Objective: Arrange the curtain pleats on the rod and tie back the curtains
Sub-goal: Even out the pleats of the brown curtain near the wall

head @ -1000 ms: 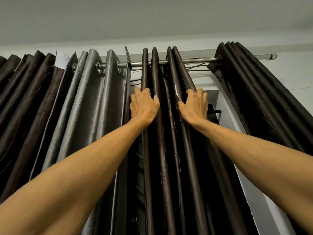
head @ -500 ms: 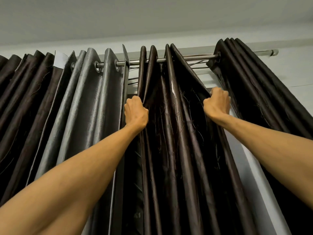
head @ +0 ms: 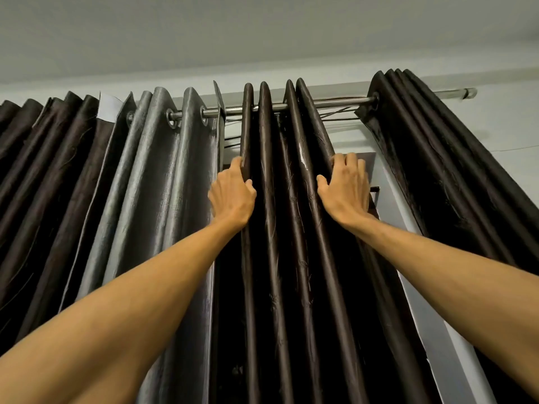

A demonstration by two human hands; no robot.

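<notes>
- Under the ceiling, the dark middle curtain [head: 271, 258] hangs bunched on the rod [head: 335, 102], between two neighbouring panels.
- Left hand [head: 232, 196] curls round its left outer fold; right hand [head: 345, 191] grips the right one.
- Best to spread both outward evenly, keeping the folds equal.

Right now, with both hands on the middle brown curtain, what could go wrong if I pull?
1. Loose threads hang just below the rod; sliding the pleats could snag them.
2. The brown curtain has a pale worn spot close to your right hand; a hard tug there might tear it.
3. Your left hand holds the edge beside the grey curtain, so it may drag that along.
</notes>
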